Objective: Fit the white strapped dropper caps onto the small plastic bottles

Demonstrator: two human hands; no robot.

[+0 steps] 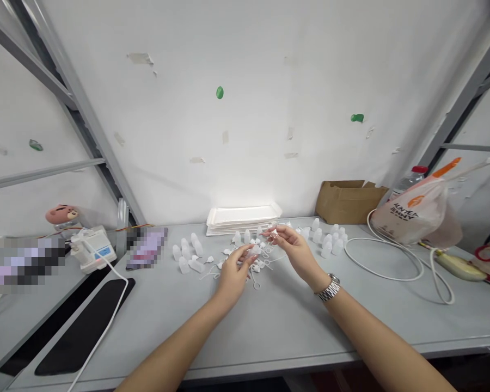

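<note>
My left hand (233,272) is closed around a small translucent plastic piece (253,250), held just above the pile on the table. To its right, my right hand (294,247), wearing a metal watch (329,288), pinches a small white piece (274,234) between thumb and fingers. Exactly what that piece is cannot be made out. Under and between the hands lie white plastic parts with ring ends (256,285) and thin stems, partly hidden by my fingers. Several translucent dome-topped caps (185,251) stand to the left, one lying on its side, and more caps (326,247) stand to the right.
A stack of white trays (245,218) lies against the wall, with a cardboard box (349,201) to its right. At the far right are a plastic bag (412,212), a bottle (412,179) and a coiled white cable (386,279). A black mat (85,326) lies left.
</note>
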